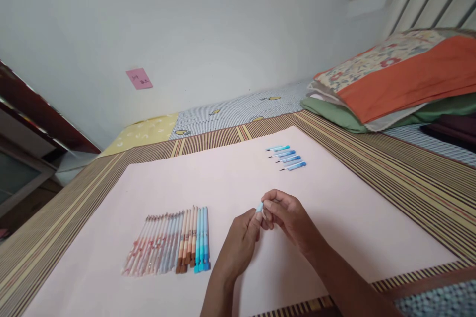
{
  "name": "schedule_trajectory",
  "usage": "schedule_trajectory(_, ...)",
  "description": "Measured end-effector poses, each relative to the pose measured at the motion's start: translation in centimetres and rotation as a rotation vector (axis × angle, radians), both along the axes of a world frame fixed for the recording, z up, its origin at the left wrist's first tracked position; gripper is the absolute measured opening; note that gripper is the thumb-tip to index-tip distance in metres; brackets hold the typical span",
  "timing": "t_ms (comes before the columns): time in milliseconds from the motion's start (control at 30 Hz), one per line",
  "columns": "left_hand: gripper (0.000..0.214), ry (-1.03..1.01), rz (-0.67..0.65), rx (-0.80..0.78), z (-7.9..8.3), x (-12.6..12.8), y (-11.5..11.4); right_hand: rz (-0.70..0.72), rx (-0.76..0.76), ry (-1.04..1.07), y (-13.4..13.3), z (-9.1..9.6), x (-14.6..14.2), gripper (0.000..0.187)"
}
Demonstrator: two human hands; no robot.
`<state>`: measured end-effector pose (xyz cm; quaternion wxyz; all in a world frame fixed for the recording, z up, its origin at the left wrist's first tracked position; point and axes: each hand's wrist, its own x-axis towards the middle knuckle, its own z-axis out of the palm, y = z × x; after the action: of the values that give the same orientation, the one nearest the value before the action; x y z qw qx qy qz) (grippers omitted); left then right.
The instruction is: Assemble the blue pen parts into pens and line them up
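Observation:
My left hand (pixel 242 240) is closed around a light blue pen (pixel 259 206), of which only a short end shows above the thumb. At that end, the fingertips of my right hand (pixel 284 210) are pinched together; whether they grip a separate small part is hidden. To the left lies a close row of pens: pinkish clear pens (pixel 148 245), brown and peach pens (pixel 186 240) and blue pens (pixel 202 240). Beyond my hands, several short blue pen parts with dark thin tips (pixel 292 158) lie side by side.
Pale pink paper (pixel 104 208) covers part of the striped mat (pixel 372 168). Folded orange and green bedding (pixel 405 84) is piled at the right. Against the wall lies checked cloth (pixel 230 109), with a pink note (pixel 139 79) stuck above it.

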<state>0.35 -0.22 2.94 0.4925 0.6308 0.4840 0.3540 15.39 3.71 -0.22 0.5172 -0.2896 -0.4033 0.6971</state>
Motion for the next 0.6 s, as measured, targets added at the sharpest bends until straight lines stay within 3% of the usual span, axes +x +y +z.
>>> schedule_trajectory(600,0.047,0.038,-0.024,0.006,0.1,0.1,0.0,-0.005,0.061,-0.109,0.0,0.7,0.4,0.021)
